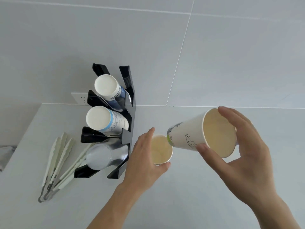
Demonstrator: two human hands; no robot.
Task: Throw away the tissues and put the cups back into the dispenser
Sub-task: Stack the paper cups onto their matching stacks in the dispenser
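Observation:
My right hand (244, 146) grips a white paper cup (189, 138) with a line drawing, tilted on its side, mouth toward me, base pointing left. My left hand (143, 156) wraps around a second paper cup (160, 149) standing upright on the white counter, its mouth open upward. The tilted cup's base hovers at the rim of the upright cup. Left of my hands stands a black cup dispenser (128, 123) with three slanted racks: two stacks of paper cups (105, 86) (100, 119) above, a stack of clear plastic cups (102, 156) at the bottom. No tissue is visible.
Two pairs of pale tongs (56, 164) lie on the counter (181, 187) left of the dispenser. A wall socket (79, 98) sits behind the dispenser on the grey tiled wall. A crumpled light object (6, 154) shows past the counter's left edge.

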